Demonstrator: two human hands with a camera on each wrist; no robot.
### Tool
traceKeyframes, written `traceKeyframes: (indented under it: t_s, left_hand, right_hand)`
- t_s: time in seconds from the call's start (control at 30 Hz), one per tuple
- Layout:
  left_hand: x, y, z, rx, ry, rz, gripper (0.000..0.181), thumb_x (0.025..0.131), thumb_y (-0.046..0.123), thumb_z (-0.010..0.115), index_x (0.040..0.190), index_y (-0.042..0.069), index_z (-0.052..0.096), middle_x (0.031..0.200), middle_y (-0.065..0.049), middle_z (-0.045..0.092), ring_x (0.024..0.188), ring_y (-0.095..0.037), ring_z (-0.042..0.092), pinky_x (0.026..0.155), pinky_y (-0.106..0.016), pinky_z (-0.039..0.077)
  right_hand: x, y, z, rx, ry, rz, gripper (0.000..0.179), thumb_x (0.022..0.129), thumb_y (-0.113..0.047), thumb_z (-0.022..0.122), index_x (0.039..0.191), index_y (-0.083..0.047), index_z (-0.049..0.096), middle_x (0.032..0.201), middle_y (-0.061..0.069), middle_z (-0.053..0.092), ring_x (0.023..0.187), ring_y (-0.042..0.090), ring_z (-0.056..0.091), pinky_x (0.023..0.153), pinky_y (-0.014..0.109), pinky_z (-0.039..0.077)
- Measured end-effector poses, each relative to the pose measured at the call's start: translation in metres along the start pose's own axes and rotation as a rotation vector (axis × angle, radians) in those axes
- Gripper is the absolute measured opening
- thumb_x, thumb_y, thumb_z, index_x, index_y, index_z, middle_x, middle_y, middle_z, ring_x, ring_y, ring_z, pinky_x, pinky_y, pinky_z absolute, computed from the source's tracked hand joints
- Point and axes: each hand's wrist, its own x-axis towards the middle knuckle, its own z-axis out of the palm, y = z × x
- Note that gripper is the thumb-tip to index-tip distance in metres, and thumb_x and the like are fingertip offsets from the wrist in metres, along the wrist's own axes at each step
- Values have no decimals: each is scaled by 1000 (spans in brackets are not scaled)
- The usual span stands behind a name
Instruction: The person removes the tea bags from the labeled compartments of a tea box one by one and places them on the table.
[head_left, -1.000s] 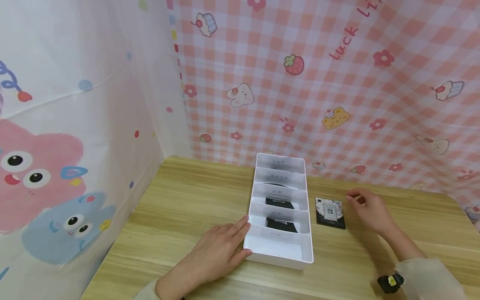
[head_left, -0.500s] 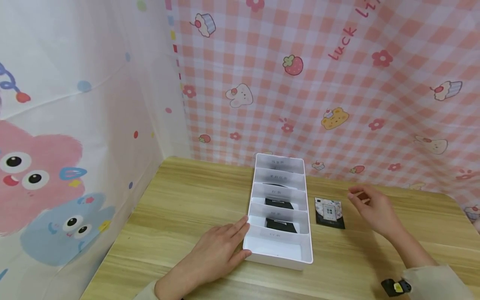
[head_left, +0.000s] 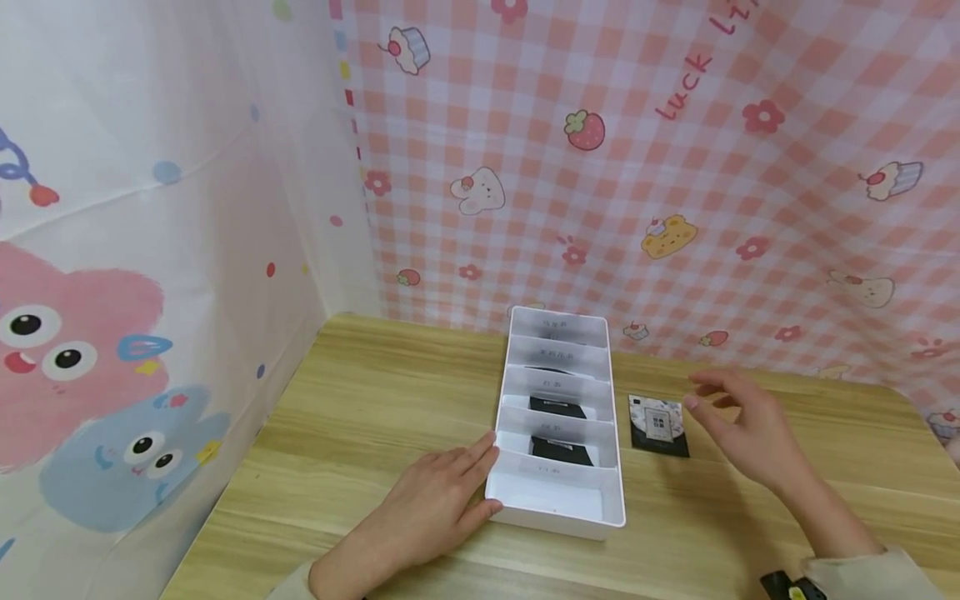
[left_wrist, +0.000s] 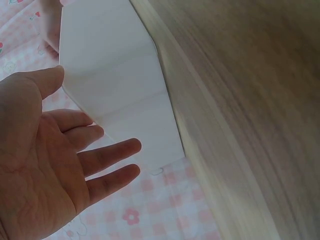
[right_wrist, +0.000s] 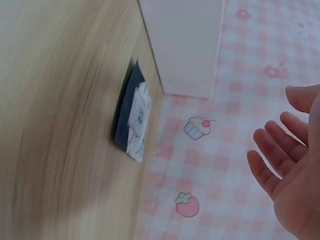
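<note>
**One sachet outside, one compartment bare**

From where I stand, the filling of the white divided box point(head_left: 551, 522) looks mostly done, though that is my own reading. What seems left is a black-and-white printed sachet point(head_left: 658, 425), lying flat on the wooden surface point(head_left: 390, 392) between the box and the right fingers, just beside the thumb tip. The right hand point(head_left: 750, 429) hangs over the surface, fingers loosely bent, thumb set apart from them, holding nothing. The left hand point(head_left: 433, 506) rests against the box's near side, fingers almost straight and touching it without a grip.

Five compartments run away from the left fingers. The nearest compartment point(head_left: 555, 498), just past the left thumb, shows only its white floor. The next, level with the left fingertips, holds a black packet point(head_left: 562, 451); the one beyond has a second packet point(head_left: 557, 408). In the fourth I catch merely a thin dark edge point(head_left: 558, 369). What the compartment farthest from those fingers holds, I cannot tell. The labels are too small to read surely.
</note>
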Motion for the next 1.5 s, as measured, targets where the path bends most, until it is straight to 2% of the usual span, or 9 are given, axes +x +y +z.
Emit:
traceKeyframes:
  t_s: [0.27, 0.37, 0.53, 0.7, 0.8, 0.97, 1.07, 1.3, 1.5]
  left_hand:
    - [-1, 0, 0, 0, 3, 5, 62, 108, 48, 54, 152, 4, 55, 162, -8, 46, 134, -24, 60, 105, -45, 52]
    - [-1, 0, 1, 0, 17, 12, 61, 108, 47, 55, 151, 3, 56, 161, -9, 47, 133, -24, 61, 104, -45, 53]
    - [-2, -1, 1, -1, 29, 12, 61, 107, 47, 56, 150, 3, 56, 161, -9, 48, 132, -24, 61, 104, -45, 53]
    - [-2, -1, 2, 0, 18, 6, 62, 107, 48, 57, 151, 4, 56, 161, -8, 47, 134, -23, 60, 105, -44, 52]
    - [-2, -1, 2, -3, 16, 5, 62, 107, 47, 57, 151, 4, 56, 161, -8, 47, 134, -24, 60, 105, -45, 52]
    - [-2, -1, 2, -5, 26, 13, 61, 107, 47, 57, 150, 3, 56, 161, -9, 48, 133, -24, 61, 104, -45, 53]
    - [-2, -1, 1, -4, 20, 8, 62, 107, 47, 57, 151, 4, 56, 161, -9, 47, 133, -24, 60, 104, -45, 53]
    - [0, 0, 1, 4, 3, 4, 62, 107, 48, 55, 151, 4, 55, 162, -8, 46, 134, -24, 59, 105, -45, 52]
    - [0, 0, 1, 3, 1, 3, 62, 107, 48, 55, 152, 4, 55, 162, -8, 46, 135, -24, 59, 106, -45, 52]
  right_hand:
    - [-5, -17, 3, -33, 27, -83, 41, 88, -4, 82, 127, -3, 70, 117, 18, 73, 102, 4, 57, 76, 19, 48]
    - [-5, -23, 6, -30, 35, -138, 44, 84, 0, 83, 126, -1, 70, 118, 15, 73, 104, 7, 59, 89, 15, 44]
    - [-8, -31, 11, -21, 39, -201, 53, 77, 3, 86, 127, -2, 69, 124, 14, 71, 111, 8, 60, 96, 8, 38]
    - [-10, -36, 15, -19, 22, -236, 59, 74, -1, 89, 130, -3, 69, 130, 16, 69, 122, 24, 59, 108, 7, 29]
    - [-11, -39, 18, -15, 7, -250, 62, 74, -3, 90, 132, -6, 69, 135, 13, 67, 126, 29, 58, 110, 8, 27]
    - [-12, -45, 24, -5, -8, -315, 68, 71, -7, 91, 135, -7, 69, 141, 10, 64, 130, 22, 56, 112, 10, 27]
    - [-12, -48, 29, -12, -22, -349, 69, 71, -12, 92, 136, -7, 68, 142, 10, 64, 130, 26, 57, 114, 12, 25]
    - [-14, -56, 44, -72, -42, -404, 68, 77, -25, 91, 139, -10, 68, 146, 9, 62, 130, 35, 58, 114, 27, 32]
    - [-19, -64, 56, -75, -94, -370, 64, 77, -21, 90, 136, -10, 68, 150, 5, 59, 134, 36, 56, 109, 44, 40]
